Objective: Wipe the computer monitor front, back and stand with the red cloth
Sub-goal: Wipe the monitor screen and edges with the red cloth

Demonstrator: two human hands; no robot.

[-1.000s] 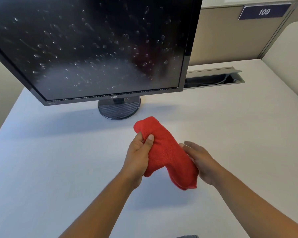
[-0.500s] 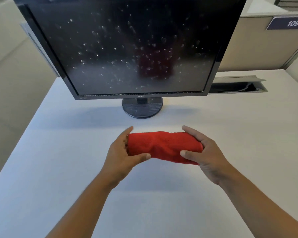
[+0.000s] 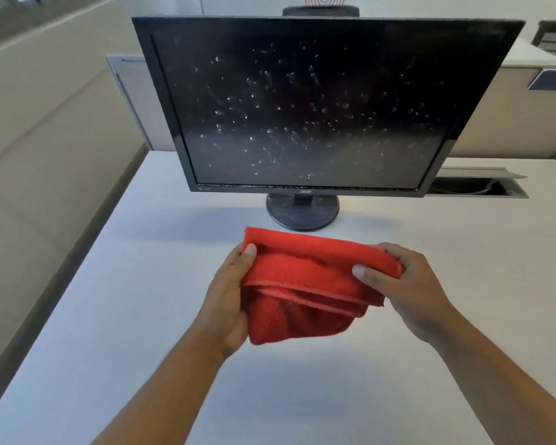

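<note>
I look down on a white desk (image 3: 109, 316) that fills the lower half of the frame, with beige partitions (image 3: 511, 123) behind it. A blue sign (image 3: 552, 79) sits on the partition at the upper right edge, cut off by the frame. A hatch (image 3: 475, 186) in the desk stands open at mid right, just beside the lower right corner of the monitor (image 3: 318, 107).

The monitor takes up the upper centre, facing me and tilted. Its dark screen is off and is dotted all over with pale specks and short streaks, thickest across the middle. Its round black stand (image 3: 302, 213) rests on the desk directly below the screen.

The cloth (image 3: 302, 284) is at the centre of the frame, just in front of the stand and apart from the monitor. It is folded over on itself, with a stitched hem running across it and a loose bulge hanging at the bottom. I cannot tell whether that bulge touches the desk.

My left hand (image 3: 228, 300) grips the cloth's left end, with the thumb lying on the upper left corner and the fingers hidden behind the fabric. My right hand (image 3: 408, 284) pinches the right end, with the thumb on the near face and the fingers curled round the far edge. Both forearms come in bare from the bottom of the frame.
</note>
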